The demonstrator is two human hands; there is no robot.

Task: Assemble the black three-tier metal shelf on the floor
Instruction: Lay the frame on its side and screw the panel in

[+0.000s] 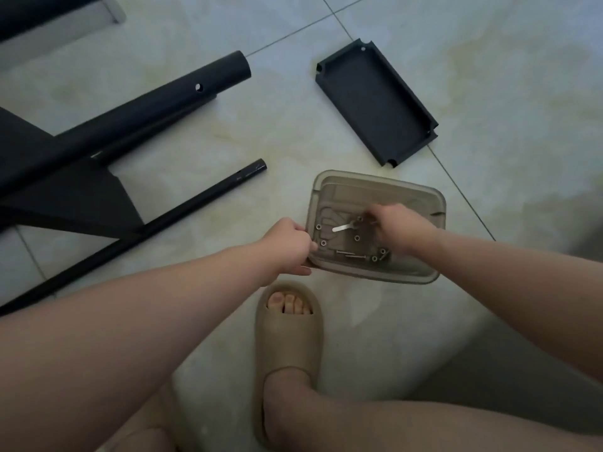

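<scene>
From my feed, the tiled floor (489, 76) carries the shelf parts, loose and not joined to the one tray I see apart. A single black shelf tray (375, 102) lies open side up at upper right, well apart from the rest. To the left lie two black tubes, a thick tube (130, 115) with a hole near its end and a thin tube (146, 230), both running across a flat black panel (65, 197).

Between these and me sits one translucent plastic container (421, 272), just beyond a tan slipper (287, 337). Inside it I count at least five small ring-shaped washers (323, 243), at least two long bolts (347, 254) along the near wall, and one small silver wrench (341, 227).

My left hand (290, 246) grips the container's left rim, fingers curled over the edge. My right hand (398, 230) reaches down into the container and covers part of the hardware; its fingers are bent downward, but I cannot tell whether they pinch anything.
</scene>
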